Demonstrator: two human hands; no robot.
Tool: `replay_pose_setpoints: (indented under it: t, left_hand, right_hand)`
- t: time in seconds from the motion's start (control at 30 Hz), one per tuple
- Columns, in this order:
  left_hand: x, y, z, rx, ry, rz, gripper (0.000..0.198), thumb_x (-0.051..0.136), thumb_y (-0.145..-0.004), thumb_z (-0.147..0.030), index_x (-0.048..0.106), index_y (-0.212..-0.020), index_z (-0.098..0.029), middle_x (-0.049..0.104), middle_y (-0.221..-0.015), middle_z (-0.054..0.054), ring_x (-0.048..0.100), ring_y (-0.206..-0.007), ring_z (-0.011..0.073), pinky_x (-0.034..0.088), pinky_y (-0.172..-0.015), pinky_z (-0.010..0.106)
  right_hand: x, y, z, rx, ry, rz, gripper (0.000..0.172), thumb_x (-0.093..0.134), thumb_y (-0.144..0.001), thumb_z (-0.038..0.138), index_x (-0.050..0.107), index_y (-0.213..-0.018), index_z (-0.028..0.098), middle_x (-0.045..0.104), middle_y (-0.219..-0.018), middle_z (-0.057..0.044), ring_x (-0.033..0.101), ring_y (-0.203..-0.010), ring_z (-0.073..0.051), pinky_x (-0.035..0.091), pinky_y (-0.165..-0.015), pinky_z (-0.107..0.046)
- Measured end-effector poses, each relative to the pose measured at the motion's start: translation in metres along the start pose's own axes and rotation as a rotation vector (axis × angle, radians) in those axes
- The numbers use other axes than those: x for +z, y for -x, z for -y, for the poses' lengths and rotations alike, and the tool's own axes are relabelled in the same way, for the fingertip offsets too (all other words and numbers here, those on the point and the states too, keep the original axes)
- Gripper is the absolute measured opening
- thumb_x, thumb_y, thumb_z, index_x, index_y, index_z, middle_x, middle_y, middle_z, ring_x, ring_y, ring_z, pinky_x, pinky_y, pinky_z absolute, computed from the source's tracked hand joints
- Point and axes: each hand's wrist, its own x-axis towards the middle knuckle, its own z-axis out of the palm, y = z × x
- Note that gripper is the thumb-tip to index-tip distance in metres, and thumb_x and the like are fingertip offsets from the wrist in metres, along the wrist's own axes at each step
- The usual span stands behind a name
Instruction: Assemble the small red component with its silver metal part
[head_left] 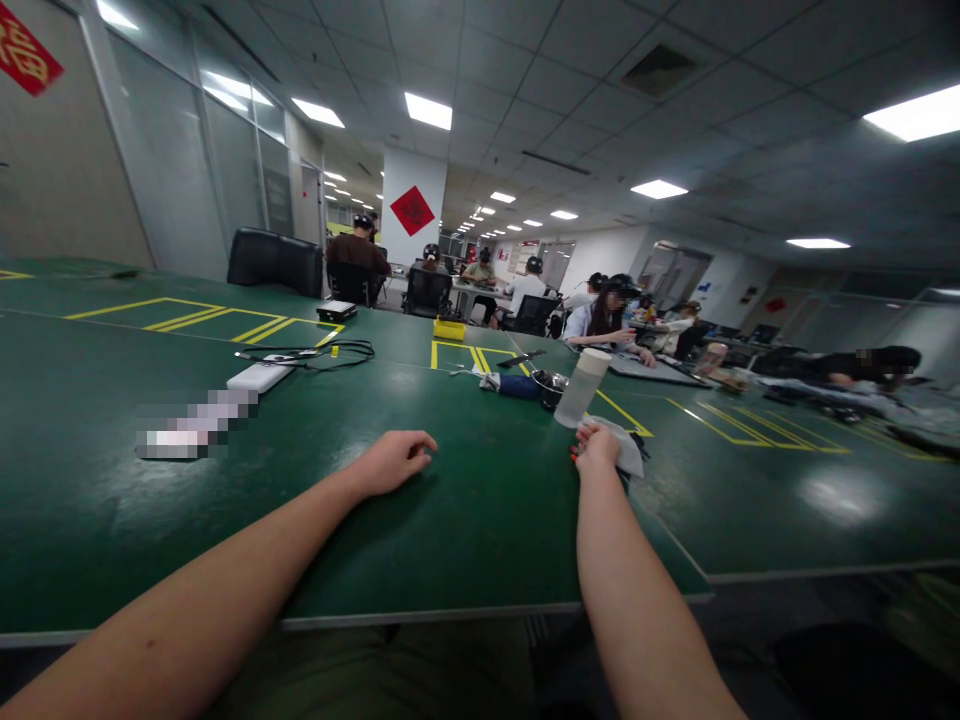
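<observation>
My left hand (394, 462) is just above the green table (480, 520), fingers loosely bent and thumb apart, with nothing in it. Farther right, my right hand (598, 446) has its fingers curled by a crumpled white bag or cloth (630, 452). Small red bits show at its fingertips; what they are I cannot make out. Just behind that hand stands a frosted bottle (580, 392) with a pale lid, tilted in the view. A shiny dark bowl (551, 388) and a dark blue rolled item (517, 387) lie left of the bottle.
On the left lie a white power strip (261, 374), a black cable (337, 352) and a blurred-out object (195, 425). A yellow box (448, 329) and small black box (337, 311) sit at the far edge. Yellow tape marks the tabletop. Several people work beyond.
</observation>
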Motion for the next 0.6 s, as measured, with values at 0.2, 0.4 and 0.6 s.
replay_pose_setpoints:
  t: [0.2,0.4,0.6]
  left_hand:
    - [-0.002,0.000,-0.001,0.004,-0.028,0.035,0.026,0.049,-0.081,-0.030,0.067,-0.096,-0.019,0.061,-0.069,0.000,0.055,-0.063,0.0141,0.039,-0.061,0.023]
    - [-0.001,0.000,0.002,0.006,-0.058,0.043,0.026,0.048,-0.081,-0.032,0.067,-0.095,-0.018,0.062,-0.073,0.001,0.056,-0.066,0.0144,0.040,-0.064,0.024]
    - [-0.003,-0.001,0.001,0.009,-0.061,0.036,0.026,0.049,-0.082,-0.033,0.067,-0.094,-0.019,0.062,-0.073,0.000,0.057,-0.067,0.0144,0.040,-0.065,0.024]
  right_hand:
    - [-0.004,-0.004,0.003,-0.069,-0.031,-0.048,0.021,0.036,-0.085,0.026,0.048,-0.070,0.019,0.055,-0.053,0.000,0.055,-0.044,-0.010,0.046,-0.045,-0.019]
    - [-0.002,0.006,-0.002,-0.049,-0.020,0.053,0.048,0.025,-0.091,0.050,0.053,-0.070,0.017,0.062,-0.058,-0.004,0.061,-0.049,-0.013,0.047,-0.050,-0.024]
    - [0.009,0.030,-0.005,0.003,-0.020,0.444,0.062,0.017,-0.091,0.060,0.059,-0.076,0.017,0.069,-0.067,-0.007,0.066,-0.058,-0.017,0.047,-0.055,-0.027]
